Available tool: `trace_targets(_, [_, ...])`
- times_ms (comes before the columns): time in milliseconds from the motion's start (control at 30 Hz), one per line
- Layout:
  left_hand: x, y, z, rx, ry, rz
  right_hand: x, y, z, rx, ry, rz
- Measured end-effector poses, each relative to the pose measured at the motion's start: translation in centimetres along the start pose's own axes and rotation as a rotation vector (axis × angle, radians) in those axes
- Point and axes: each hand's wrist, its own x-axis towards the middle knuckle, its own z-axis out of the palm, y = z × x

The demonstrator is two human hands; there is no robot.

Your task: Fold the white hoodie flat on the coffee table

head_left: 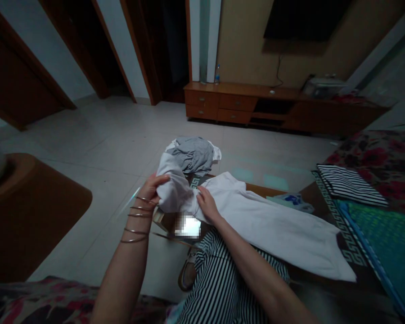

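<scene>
A long white garment (276, 225) lies stretched across a low dark table, its kind not clear from this view. Its left end is lifted and bunched in my left hand (152, 188), whose fingers are closed round the cloth. My right hand (208, 203) rests on the garment beside the raised part, fingers stretched out over the fabric and palm down. Behind the lifted end sits a heap of grey and white clothes (192, 153). Striped trousers (219, 274) cover my legs, below the garment's near edge.
A folded striped cloth (351, 184) and a green-blue cloth (384, 243) are on the right. Near the table's far edge is a plastic bag (293, 201). A wooden stand (37, 207) rises at the left; a low cabinet (236, 103) runs along the wall.
</scene>
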Motion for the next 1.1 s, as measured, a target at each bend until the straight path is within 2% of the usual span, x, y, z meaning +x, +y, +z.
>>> trace_targets(33, [-0.1, -0.1, 2.5, -0.035, -0.069, 0.014, -0.5, 0.6, -1.4, 0.125, 0.076, 0.079])
trace_targets(100, [-0.3, -1.6, 7.6, -0.037, -0.155, 0.074, -2.3, 2.2, -4.4, 0.350, 0.219, 0.233])
trace_targets(200, [-0.9, -6.4, 14.7, 0.048, -0.267, 0.142, -6.1, 5.4, -8.8, 0.522, 0.341, 0.355])
trace_targets(267, [-1.7, -9.8, 17.9, 0.130, -0.455, 0.073, -8.6, 7.6, -11.0, 0.509, 0.395, 0.401])
trace_targets(333, [-2.8, -12.3, 19.2, 0.212, -0.542, 0.097, -10.5, 9.4, -12.4, 0.458, 0.427, 0.450])
trace_targets(367, [-3.4, -13.0, 18.9, 0.248, -0.548, 0.138, -11.2, 10.1, -12.8, 0.431, 0.434, 0.471])
trace_targets(433, [-4.3, -13.4, 17.1, 0.318, -0.459, 0.263, -12.0, 11.1, -13.3, 0.378, 0.424, 0.492])
trace_targets(467, [-4.4, -13.3, 15.5, 0.359, -0.374, 0.321, -12.2, 11.4, -13.4, 0.342, 0.414, 0.492])
trace_targets(533, [-4.1, -12.9, 12.1, 0.472, -0.114, 0.379, -11.9, 11.4, -13.5, 0.249, 0.401, 0.481])
trace_targets(600, [-3.1, -12.9, 8.9, 0.606, 0.183, 0.298, -11.2, 10.8, -13.4, 0.131, 0.392, 0.474])
trace_targets(633, [-2.4, -13.0, 7.7, 0.656, 0.271, 0.217, -10.7, 10.4, -13.2, 0.074, 0.380, 0.472])
trace_targets(667, [-1.7, -13.3, 6.8, 0.680, 0.304, 0.157, -10.2, 10.0, -13.1, 0.028, 0.359, 0.461])
trace_targets(767, [-0.4, -14.6, 5.8, 0.698, 0.238, 0.067, -9.0, 9.1, -12.7, -0.016, 0.307, 0.347])
trace_targets(867, [-0.5, -15.6, 5.9, 0.726, 0.175, 0.081, -8.9, 9.3, -12.8, -0.007, 0.368, 0.267])
trace_targets(933, [-1.0, -16.0, 5.8, 0.751, 0.161, 0.109, -9.2, 10.0, -13.1, -0.026, 0.354, 0.301])
trace_targets(1000, [-1.3, -16.2, 5.4, 0.772, 0.147, 0.130, -9.4, 10.6, -13.8, -0.067, 0.262, 0.354])
trace_targets(1067, [-1.1, -16.0, 5.1, 0.784, 0.140, 0.150, -9.0, 10.9, -14.6, -0.141, 0.203, 0.411])
trace_targets(1100, [-0.8, -15.8, 5.1, 0.787, 0.141, 0.166, -8.4, 10.9, -15.0, -0.193, 0.214, 0.438])
